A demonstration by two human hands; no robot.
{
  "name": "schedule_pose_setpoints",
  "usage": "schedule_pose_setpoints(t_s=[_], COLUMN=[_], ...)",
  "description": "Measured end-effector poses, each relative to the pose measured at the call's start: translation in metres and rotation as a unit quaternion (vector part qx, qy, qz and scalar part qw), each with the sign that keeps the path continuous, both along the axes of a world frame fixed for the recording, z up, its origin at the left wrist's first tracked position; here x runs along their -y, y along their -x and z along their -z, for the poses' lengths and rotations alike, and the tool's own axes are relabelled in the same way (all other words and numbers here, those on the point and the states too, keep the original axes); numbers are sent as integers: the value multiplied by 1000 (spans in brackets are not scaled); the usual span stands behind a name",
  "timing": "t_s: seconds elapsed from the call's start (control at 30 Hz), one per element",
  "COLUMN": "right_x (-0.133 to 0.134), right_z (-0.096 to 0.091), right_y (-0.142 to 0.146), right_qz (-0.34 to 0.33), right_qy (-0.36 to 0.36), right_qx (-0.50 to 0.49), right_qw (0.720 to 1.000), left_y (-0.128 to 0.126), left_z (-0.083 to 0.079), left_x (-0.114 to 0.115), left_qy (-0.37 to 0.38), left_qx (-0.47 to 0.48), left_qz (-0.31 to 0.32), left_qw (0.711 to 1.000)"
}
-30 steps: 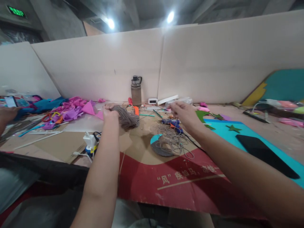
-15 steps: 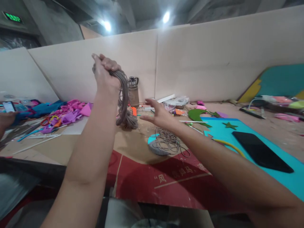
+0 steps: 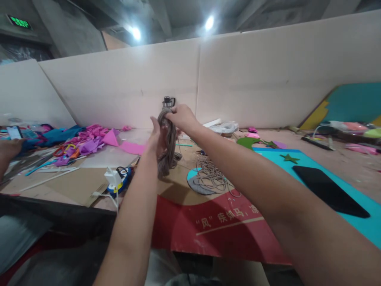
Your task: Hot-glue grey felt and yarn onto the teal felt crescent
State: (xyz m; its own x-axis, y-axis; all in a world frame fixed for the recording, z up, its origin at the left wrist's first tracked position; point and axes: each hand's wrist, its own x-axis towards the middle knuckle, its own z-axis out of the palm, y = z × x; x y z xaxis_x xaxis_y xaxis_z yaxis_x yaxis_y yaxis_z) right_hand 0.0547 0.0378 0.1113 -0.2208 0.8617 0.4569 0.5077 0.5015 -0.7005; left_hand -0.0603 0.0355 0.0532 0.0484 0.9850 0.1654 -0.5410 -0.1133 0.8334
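A hank of grey-brown yarn (image 3: 170, 149) hangs over the table, its lower end close to the cardboard. My right hand (image 3: 183, 116) pinches the hank at its top loop. At the hank's left side is my left hand (image 3: 156, 137), thumb raised and apart, with fingers partly hidden behind the strands. Nearer to me lies a round piece (image 3: 198, 186), grey and light blue, with a loose tangle of the same yarn (image 3: 212, 174) on top. A thin strand runs down from the hank toward the table.
Behind the hank stands a bottle (image 3: 168, 102). To the left lie a blue power strip (image 3: 119, 184) and pink and purple scraps (image 3: 92, 143). On the right, a black phone (image 3: 330, 190) rests on a blue sheet (image 3: 268, 159). Another person's hand (image 3: 10, 151) shows at far left.
The hank has come down and to the right. My right hand has closed on its top, while my left hand has let go of its grip and opened beside it.
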Motion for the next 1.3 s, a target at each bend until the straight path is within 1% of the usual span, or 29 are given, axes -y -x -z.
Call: schedule_pose_setpoints(t_s=[0.03, 0.07, 0.1, 0.17, 0.2, 0.23, 0.3, 0.33, 0.4, 0.47, 0.5, 0.53, 0.57, 0.67, 0.73, 0.77, 0.83, 0.87, 0.93, 1.0, 1.03, 1.07, 1.13, 1.17, 1.23, 1.3], right_x=[-4, -7, -9, -11, -11, -11, -8, -5, 2, 10, 14, 18, 22, 30, 38, 43, 56, 63, 76, 84, 85, 85, 82, 79, 76, 78], right_z=[0, 2, 6, 18, 26, 34, 50, 58, 71, 79, 82, 83, 83, 79, 75, 73, 69, 67, 61, 57, 56, 58, 67, 75, 94, 114], right_y=[2, 5, 6, 5, 3, -2, -14, -20, -32, -39, -40, -41, -40, -41, -44, -48, -56, -62, -72, -82, -86, -89, -91, -91, -88, -82], right_qz=[-2, -12, -27, -65, -81, -92, -104, -118, -193, -255, -269, -271, -259, -179, -144, -140, -137, -127, -77, -28, -18, -18, -29, -36, -44, -53], right_qy=[4, 21, 49, 121, 151, 165, 160, 168, 211, 239, 245, 245, 237, 193, 172, 163, 124, 92, 16, -31, -35, -22, 41, 82, 135, 136], right_qx=[17, 28, 36, 16, -19, -66, -161, -186, -190, -177, -162, -136, -105, -23, -25, -55, -167, -240, -353, -403, -414, -414, -382, -342, -223, -75], right_qw=[1000, 999, 998, 990, 985, 980, 968, 961, 939, 920, 917, 921, 931, 964, 974, 975, 968, 958, 932, 914, 910, 910, 923, 935, 964, 986], left_y=[-2, -4, -5, -3, -1, 1, 5, 6, 8, 8, 8, 8, 8, 8, 9, 10, 14, 16, 22, 29, 32, 34, 38, 39, 39, 35], left_z=[15, 26, 33, 40, 40, 40, 37, 35, 33, 30, 29, 28, 27, 25, 26, 27, 30, 31, 35, 37, 38, 37, 32, 27, 15, 1], left_x=[3, 6, 8, 11, 11, 11, 11, 11, 12, 14, 16, 17, 18, 17, 13, 10, 4, 1, -2, -2, -1, 0, 1, 0, -2, -5], left_qy=[8, 0, -9, -16, -11, -1, 22, 30, 41, 48, 49, 48, 45, 37, 44, 49, 68, 79, 96, 93, 86, 80, 69, 62, 44, 32], left_qx=[-9, -20, -20, -7, 3, 14, 40, 56, 89, 115, 125, 133, 140, 155, 173, 189, 234, 258, 297, 310, 310, 310, 312, 308, 274, 179], left_qz=[17, 54, 65, 74, 70, 66, 61, 58, 57, 57, 54, 47, 38, 14, 2, -7, -33, -45, -58, -56, -52, -50, -49, -49, -51, -45], left_qw=[1000, 998, 998, 997, 997, 998, 997, 996, 994, 991, 990, 989, 988, 987, 984, 981, 969, 962, 948, 945, 945, 946, 946, 948, 959, 982])
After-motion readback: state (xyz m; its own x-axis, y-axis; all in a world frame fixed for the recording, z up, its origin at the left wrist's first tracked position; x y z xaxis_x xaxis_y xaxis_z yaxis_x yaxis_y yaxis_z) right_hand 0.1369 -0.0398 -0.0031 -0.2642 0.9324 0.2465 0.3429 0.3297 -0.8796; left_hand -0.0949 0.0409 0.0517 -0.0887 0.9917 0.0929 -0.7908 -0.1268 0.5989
